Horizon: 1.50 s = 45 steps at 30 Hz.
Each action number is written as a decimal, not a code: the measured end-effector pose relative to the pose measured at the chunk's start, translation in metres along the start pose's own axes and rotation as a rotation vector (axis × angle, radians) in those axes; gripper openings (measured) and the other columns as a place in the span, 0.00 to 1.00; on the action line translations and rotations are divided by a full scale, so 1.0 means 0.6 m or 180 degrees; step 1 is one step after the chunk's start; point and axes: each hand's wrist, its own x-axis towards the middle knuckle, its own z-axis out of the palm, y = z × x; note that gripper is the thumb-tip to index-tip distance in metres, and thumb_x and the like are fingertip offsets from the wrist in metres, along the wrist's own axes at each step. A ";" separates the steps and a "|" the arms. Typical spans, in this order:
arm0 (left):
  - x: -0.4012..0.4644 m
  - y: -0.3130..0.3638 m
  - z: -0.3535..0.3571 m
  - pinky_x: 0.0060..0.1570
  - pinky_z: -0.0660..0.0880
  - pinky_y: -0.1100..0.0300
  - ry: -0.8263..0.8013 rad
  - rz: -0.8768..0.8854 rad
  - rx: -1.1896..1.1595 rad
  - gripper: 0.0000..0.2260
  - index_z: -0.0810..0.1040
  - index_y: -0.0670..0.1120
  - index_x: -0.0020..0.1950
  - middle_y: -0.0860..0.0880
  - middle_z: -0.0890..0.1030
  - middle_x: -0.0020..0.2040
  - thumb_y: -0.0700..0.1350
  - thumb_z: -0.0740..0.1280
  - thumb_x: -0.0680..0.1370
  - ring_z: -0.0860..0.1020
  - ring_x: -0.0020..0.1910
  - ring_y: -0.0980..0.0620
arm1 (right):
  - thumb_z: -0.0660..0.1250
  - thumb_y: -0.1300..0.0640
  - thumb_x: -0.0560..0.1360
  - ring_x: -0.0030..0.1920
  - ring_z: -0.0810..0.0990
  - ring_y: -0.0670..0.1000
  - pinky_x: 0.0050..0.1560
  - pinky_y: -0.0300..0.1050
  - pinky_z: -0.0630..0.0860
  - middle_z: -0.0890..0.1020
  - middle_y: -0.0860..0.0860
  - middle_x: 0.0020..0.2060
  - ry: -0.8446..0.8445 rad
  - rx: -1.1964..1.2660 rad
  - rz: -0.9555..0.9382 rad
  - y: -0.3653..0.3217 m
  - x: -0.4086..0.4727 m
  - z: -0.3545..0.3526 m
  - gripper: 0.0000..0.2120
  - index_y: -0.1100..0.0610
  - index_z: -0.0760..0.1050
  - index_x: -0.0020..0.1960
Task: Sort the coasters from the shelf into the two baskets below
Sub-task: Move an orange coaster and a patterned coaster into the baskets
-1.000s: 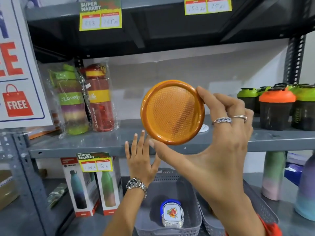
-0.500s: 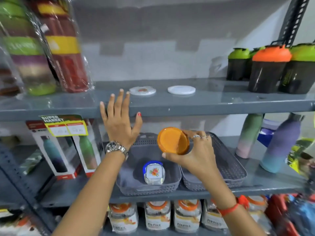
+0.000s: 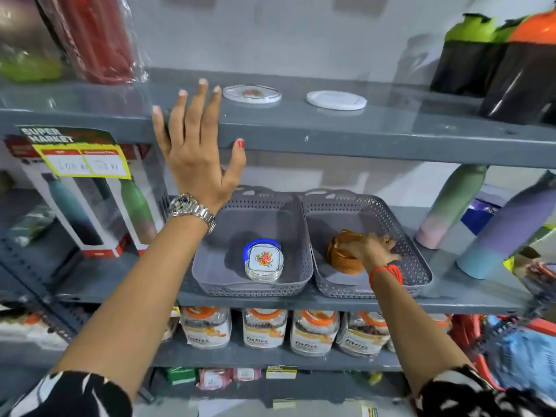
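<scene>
Two grey perforated baskets stand side by side on the lower shelf. The left basket [image 3: 210, 266] holds a stack with a square flowered coaster [image 3: 264, 260] on top and a blue one under it. Inside the right basket [image 3: 418, 266], my right hand [image 3: 371, 248] rests on a stack of orange round coasters [image 3: 340, 254], fingers curled on the top one. My left hand [image 3: 195, 152] is spread flat against the front edge of the upper shelf [image 3: 361, 136]. On that shelf lie a clear round coaster with a red motif [image 3: 252, 94] and a white round coaster [image 3: 336, 100].
Shaker bottles with green and orange lids [image 3: 505, 55] crowd the upper shelf's right end; wrapped bottles [image 3: 87, 37] stand at its left. Boxed bottles [image 3: 90, 212] sit left of the baskets, pastel bottles [image 3: 451, 206] right. Jars [image 3: 264, 329] line the shelf underneath.
My right hand has carried the orange coaster from in front of the shelf down into the right basket onto the orange stack. My left hand rose to the upper shelf's edge.
</scene>
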 end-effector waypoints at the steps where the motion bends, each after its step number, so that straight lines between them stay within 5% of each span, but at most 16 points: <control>1: -0.002 0.001 0.002 0.73 0.44 0.53 0.0010 0.0002 0.0032 0.27 0.68 0.45 0.71 0.47 0.70 0.69 0.58 0.50 0.77 0.64 0.69 0.48 | 0.68 0.32 0.65 0.76 0.50 0.61 0.71 0.71 0.50 0.55 0.59 0.76 -0.0049 -0.0088 -0.0030 0.000 0.003 0.007 0.46 0.56 0.60 0.74; 7: 0.001 0.001 0.008 0.73 0.42 0.55 0.0078 -0.0032 0.0044 0.27 0.68 0.45 0.70 0.47 0.71 0.69 0.59 0.50 0.77 0.64 0.69 0.49 | 0.64 0.28 0.65 0.75 0.50 0.62 0.69 0.73 0.49 0.56 0.60 0.76 -0.0088 -0.0592 -0.0293 0.008 0.000 0.024 0.46 0.55 0.64 0.73; 10: 0.000 0.002 0.005 0.73 0.42 0.55 0.0046 -0.0038 0.0019 0.27 0.68 0.46 0.70 0.47 0.71 0.69 0.58 0.50 0.77 0.64 0.69 0.49 | 0.67 0.32 0.65 0.73 0.54 0.64 0.68 0.72 0.54 0.59 0.62 0.74 0.0219 -0.0222 -0.0359 0.000 -0.022 0.011 0.43 0.59 0.67 0.70; 13: -0.001 0.003 0.002 0.73 0.44 0.53 -0.0009 -0.0047 0.0013 0.27 0.68 0.45 0.70 0.47 0.70 0.69 0.58 0.50 0.77 0.65 0.69 0.48 | 0.68 0.41 0.70 0.66 0.66 0.64 0.63 0.62 0.65 0.71 0.63 0.65 0.1154 0.0329 -0.0747 -0.018 -0.078 -0.021 0.30 0.61 0.73 0.63; 16: 0.003 0.002 0.000 0.73 0.46 0.51 -0.0034 -0.0033 0.0007 0.27 0.68 0.45 0.70 0.46 0.71 0.69 0.58 0.49 0.77 0.65 0.68 0.47 | 0.65 0.45 0.71 0.51 0.76 0.59 0.51 0.52 0.68 0.83 0.54 0.47 0.2728 0.0713 -0.1330 -0.042 -0.154 -0.067 0.14 0.52 0.80 0.50; 18: 0.003 0.004 -0.003 0.73 0.47 0.50 -0.0092 -0.0028 -0.0018 0.27 0.69 0.44 0.69 0.45 0.71 0.68 0.57 0.50 0.77 0.66 0.68 0.46 | 0.66 0.48 0.69 0.39 0.77 0.56 0.42 0.48 0.65 0.84 0.48 0.35 0.3628 0.1285 -0.1773 -0.058 -0.202 -0.110 0.07 0.50 0.80 0.41; 21: 0.005 0.004 -0.010 0.73 0.47 0.49 -0.0202 -0.0015 -0.0054 0.26 0.69 0.43 0.69 0.45 0.71 0.69 0.56 0.53 0.76 0.65 0.68 0.45 | 0.68 0.50 0.68 0.33 0.75 0.55 0.37 0.48 0.65 0.81 0.47 0.29 0.4259 0.1866 -0.2425 -0.092 -0.261 -0.188 0.06 0.51 0.79 0.36; 23: 0.003 0.004 -0.014 0.73 0.46 0.49 -0.0291 -0.0031 -0.0109 0.26 0.68 0.43 0.70 0.44 0.70 0.69 0.55 0.55 0.75 0.65 0.69 0.45 | 0.68 0.46 0.67 0.37 0.76 0.56 0.39 0.47 0.67 0.82 0.47 0.32 0.4103 0.1741 -0.2593 -0.127 -0.282 -0.234 0.08 0.49 0.80 0.37; 27: 0.011 0.004 -0.025 0.73 0.46 0.49 -0.0428 -0.0036 -0.0164 0.27 0.66 0.43 0.71 0.44 0.69 0.70 0.55 0.55 0.75 0.64 0.70 0.45 | 0.64 0.34 0.64 0.53 0.77 0.57 0.50 0.50 0.72 0.85 0.48 0.45 0.2513 0.0843 -0.2695 -0.239 -0.285 -0.296 0.25 0.52 0.81 0.50; 31: 0.014 0.007 -0.033 0.73 0.44 0.49 -0.0570 -0.0094 -0.0156 0.27 0.65 0.43 0.71 0.45 0.69 0.70 0.56 0.55 0.75 0.63 0.70 0.45 | 0.66 0.27 0.62 0.59 0.74 0.60 0.53 0.52 0.71 0.81 0.55 0.48 0.1198 0.0125 -0.2595 -0.338 -0.260 -0.308 0.32 0.57 0.73 0.43; 33: 0.014 0.008 -0.034 0.73 0.44 0.49 -0.0666 -0.0123 -0.0181 0.27 0.64 0.44 0.71 0.45 0.68 0.70 0.56 0.55 0.75 0.62 0.70 0.45 | 0.66 0.25 0.59 0.63 0.72 0.60 0.59 0.53 0.70 0.80 0.55 0.56 0.0840 -0.0159 -0.2426 -0.364 -0.248 -0.309 0.36 0.54 0.74 0.51; 36: 0.016 0.006 -0.036 0.73 0.45 0.48 -0.0742 -0.0133 -0.0230 0.28 0.64 0.44 0.71 0.46 0.68 0.71 0.56 0.55 0.75 0.62 0.71 0.46 | 0.67 0.26 0.59 0.68 0.68 0.60 0.65 0.55 0.68 0.75 0.55 0.65 0.0523 -0.0339 -0.2261 -0.384 -0.236 -0.314 0.43 0.54 0.71 0.64; 40: 0.016 0.004 -0.036 0.72 0.47 0.47 -0.0750 -0.0115 -0.0260 0.28 0.65 0.44 0.71 0.46 0.68 0.71 0.55 0.56 0.74 0.62 0.71 0.46 | 0.71 0.30 0.59 0.66 0.70 0.59 0.64 0.55 0.70 0.75 0.55 0.64 0.0112 0.0028 -0.2260 -0.394 -0.219 -0.309 0.41 0.55 0.70 0.63; 45: 0.016 0.003 -0.034 0.73 0.46 0.48 -0.0716 -0.0091 -0.0298 0.27 0.64 0.45 0.71 0.46 0.68 0.71 0.55 0.56 0.75 0.62 0.71 0.46 | 0.72 0.31 0.57 0.66 0.67 0.57 0.61 0.57 0.67 0.74 0.56 0.61 0.0800 0.0205 -0.2268 -0.389 -0.223 -0.303 0.37 0.55 0.73 0.56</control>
